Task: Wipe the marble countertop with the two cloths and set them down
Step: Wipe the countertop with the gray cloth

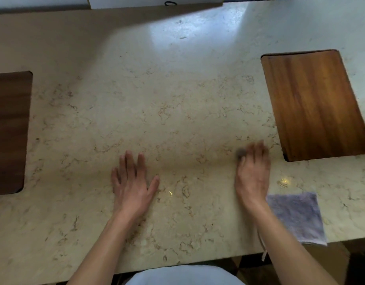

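The beige veined marble countertop [173, 103] fills the view. My left hand [132, 182] lies flat on it near the front, fingers spread, with nothing under it. My right hand [252, 171] is blurred and presses down on a small grey cloth [241, 153]; only a dark bit of that cloth shows past my fingertips. A second cloth [297, 217], lavender-grey and folded square, lies on the counter just right of my right wrist, with its lower corner at the front edge.
A light wooden board [315, 103] sits at the right, just beyond my right hand. A darker wooden board [8, 132] lies at the left edge. A white panel with a black loop [157, 3] stands at the back. The counter's front edge [177, 263] runs just before my body.
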Motion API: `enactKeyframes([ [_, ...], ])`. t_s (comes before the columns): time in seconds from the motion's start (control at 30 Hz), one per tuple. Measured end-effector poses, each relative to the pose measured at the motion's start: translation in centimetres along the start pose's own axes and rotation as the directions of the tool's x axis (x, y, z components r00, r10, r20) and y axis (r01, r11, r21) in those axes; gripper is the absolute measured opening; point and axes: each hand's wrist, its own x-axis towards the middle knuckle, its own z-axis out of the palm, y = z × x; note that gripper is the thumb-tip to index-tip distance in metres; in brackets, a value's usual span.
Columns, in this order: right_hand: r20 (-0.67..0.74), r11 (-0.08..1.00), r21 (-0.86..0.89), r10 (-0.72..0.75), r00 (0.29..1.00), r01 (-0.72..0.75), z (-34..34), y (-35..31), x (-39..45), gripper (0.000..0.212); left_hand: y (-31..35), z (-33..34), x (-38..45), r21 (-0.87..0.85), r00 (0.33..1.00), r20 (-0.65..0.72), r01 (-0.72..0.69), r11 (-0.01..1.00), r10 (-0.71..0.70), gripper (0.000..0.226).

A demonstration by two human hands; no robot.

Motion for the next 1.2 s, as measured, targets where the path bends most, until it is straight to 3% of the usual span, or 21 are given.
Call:
enactKeyframes([
  [0.07,-0.042,0.979,0.062,0.195,0.980,-0.192,-1.0,-1.0,4.4,0.055,0.0,0.2,0.0,0.011,1.000,-0.030,0.005,1.000,-0.005,0.082],
  [0.13,-0.104,0.973,0.113,0.213,0.971,-0.202,-1.1,-4.5,6.9,0.051,0.1,0.3,0.1,0.012,0.999,-0.035,0.007,1.000,-0.007,0.082],
  [0.23,-0.153,0.993,0.112,-0.022,0.988,0.039,0.7,-11.5,7.0,0.049,0.2,0.4,0.2,0.007,0.999,-0.043,0.002,1.000,-0.002,0.081],
  [0.33,-0.061,0.945,0.097,-0.306,0.950,0.311,3.1,-17.1,1.5,0.048,0.0,0.2,0.2,-0.022,0.999,-0.049,-0.015,1.000,0.014,0.080],
  [0.4,0.034,0.869,0.082,-0.492,0.870,0.488,3.9,-16.9,-4.2,0.049,-0.3,-0.2,0.0,-0.063,0.998,-0.061,-0.038,0.997,0.034,0.080],
  [0.47,0.102,0.842,0.064,-0.539,0.836,0.535,3.4,-13.0,-6.4,0.049,-1.2,-1.0,-0.1,-0.128,0.995,-0.067,-0.084,0.988,0.076,0.076],
  [0.53,0.083,0.901,-0.016,-0.430,0.899,0.433,1.9,-8.0,-4.5,0.052,-2.6,-2.1,-0.1,-0.193,0.989,-0.107,-0.120,0.974,0.101,0.071],
  [0.6,0.039,0.982,-0.068,-0.174,0.984,0.176,-0.1,-4.1,0.1,0.052,-4.7,-3.3,0.0,-0.203,0.985,-0.164,-0.081,0.976,0.048,0.069],
  [0.67,-0.030,0.996,-0.041,0.078,0.997,-0.079,-1.6,-3.3,5.2,0.050,-7.4,-4.5,0.2,-0.172,0.979,-0.197,0.025,0.985,-0.059,0.072],
  [0.73,-0.121,0.982,0.058,0.187,0.975,-0.181,-2.0,-6.7,8.5,0.050,-10.1,-5.3,0.4,-0.136,0.968,-0.199,0.126,0.983,-0.151,0.074],
  [0.8,-0.183,0.992,0.094,0.098,0.978,-0.081,-0.7,-12.9,9.1,0.047,-12.1,-5.6,0.4,-0.130,0.967,-0.164,0.175,0.976,-0.195,0.073],
  [0.9,-0.161,0.955,0.085,-0.269,0.950,0.285,3.1,-24.0,4.2,0.042,-13.3,-5.3,0.5,-0.124,0.973,-0.122,0.183,0.975,-0.198,0.070],
  [1.0,-0.006,0.763,0.180,-0.631,0.776,0.621,5.8,-30.1,-4.5,0.048,-14.0,-5.0,0.2,-0.194,0.966,-0.216,0.103,0.976,-0.145,0.054],
  [1.07,0.067,0.621,0.223,-0.779,0.624,0.751,6.5,-28.5,-8.5,0.046,-15.1,-4.9,-0.1,-0.232,0.954,-0.277,0.050,0.972,-0.115,0.051],
  [1.1,0.092,0.601,0.221,-0.797,0.597,0.769,6.5,-26.5,-8.9,0.046,-15.8,-4.8,-0.3,-0.230,0.953,-0.282,0.045,0.972,-0.111,0.052],
  [1.13,0.099,0.636,0.190,-0.770,0.630,0.748,6.1,-24.0,-8.2,0.047,-16.6,-4.6,-0.5,-0.215,0.952,-0.286,0.051,0.975,-0.112,0.053],
  [1.2,0.068,0.812,0.073,-0.583,0.810,0.579,4.4,-18.5,-3.8,0.052,-18.2,-4.3,-0.7,-0.171,0.951,-0.280,0.083,0.982,-0.129,0.051],
])
